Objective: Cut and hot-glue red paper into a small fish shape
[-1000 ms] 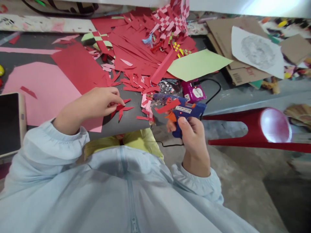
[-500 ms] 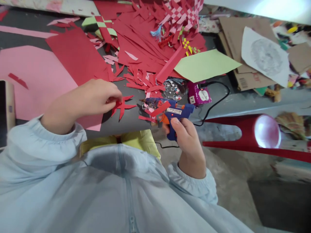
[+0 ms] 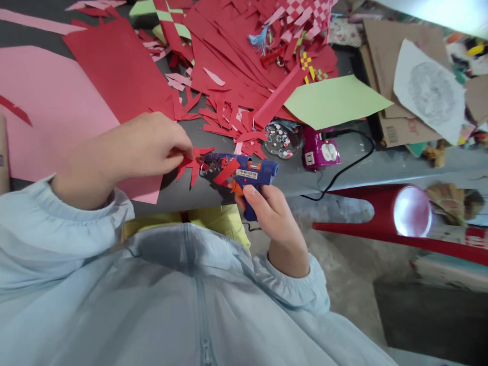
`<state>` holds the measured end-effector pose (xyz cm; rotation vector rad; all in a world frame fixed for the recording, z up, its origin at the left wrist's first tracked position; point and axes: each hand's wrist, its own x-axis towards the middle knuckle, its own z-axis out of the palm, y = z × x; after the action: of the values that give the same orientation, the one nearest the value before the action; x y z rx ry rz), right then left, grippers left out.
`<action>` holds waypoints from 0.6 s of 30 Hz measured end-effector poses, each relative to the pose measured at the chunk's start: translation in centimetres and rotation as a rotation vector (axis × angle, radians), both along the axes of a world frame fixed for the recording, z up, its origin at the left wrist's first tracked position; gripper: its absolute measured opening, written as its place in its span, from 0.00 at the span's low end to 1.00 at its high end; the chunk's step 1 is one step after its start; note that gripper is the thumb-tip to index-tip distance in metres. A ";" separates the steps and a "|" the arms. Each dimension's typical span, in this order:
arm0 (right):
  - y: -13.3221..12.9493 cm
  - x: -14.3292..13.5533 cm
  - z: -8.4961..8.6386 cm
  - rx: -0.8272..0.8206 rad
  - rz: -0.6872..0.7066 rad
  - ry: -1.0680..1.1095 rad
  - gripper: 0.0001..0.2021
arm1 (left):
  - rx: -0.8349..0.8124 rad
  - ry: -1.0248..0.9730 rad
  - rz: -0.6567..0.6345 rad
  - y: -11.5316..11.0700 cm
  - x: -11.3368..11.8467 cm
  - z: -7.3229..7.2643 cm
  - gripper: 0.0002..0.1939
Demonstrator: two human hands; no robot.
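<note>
My left hand (image 3: 160, 145) is closed in a pinch on the edge of a red paper cutout (image 3: 193, 173) with several pointed arms, held over the dark table. In my right hand (image 3: 269, 211) is a blue hot glue gun (image 3: 253, 175) with an orange trigger, my fingers wrapped round its grip. Its nozzle points left and reaches the cutout's right side; I cannot tell whether the tip touches the paper. A red strip (image 3: 227, 171) lies across the gun's front part. Under my left forearm lies a large pink sheet (image 3: 53, 112).
Red paper scraps (image 3: 224, 122) and sheets are heaped behind the hands. A clear dish of small beads (image 3: 282, 140), a purple power adapter (image 3: 320, 147) with a black cable, and a green sheet (image 3: 335, 101) sit to the right. A red lamp (image 3: 381, 208) juts in at right.
My right hand has moved the glue gun left, bringing its nozzle from apart to the red cutout. My left hand keeps its pinch on the cutout. The view has shifted slightly.
</note>
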<state>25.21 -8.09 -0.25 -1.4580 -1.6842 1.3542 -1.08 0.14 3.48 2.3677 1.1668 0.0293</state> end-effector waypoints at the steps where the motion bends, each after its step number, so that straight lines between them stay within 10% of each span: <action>1: 0.0 -0.1 0.0 0.003 0.005 -0.005 0.24 | -0.005 0.030 0.001 0.0 0.1 0.1 0.18; 18: -0.3 0.0 0.6 0.002 0.018 -0.113 0.24 | 0.021 0.128 -0.030 -0.4 0.6 1.1 0.20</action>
<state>25.24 -8.39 0.37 -1.5477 -1.7722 1.3006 -0.47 -0.30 4.62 2.4351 1.1948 -0.1227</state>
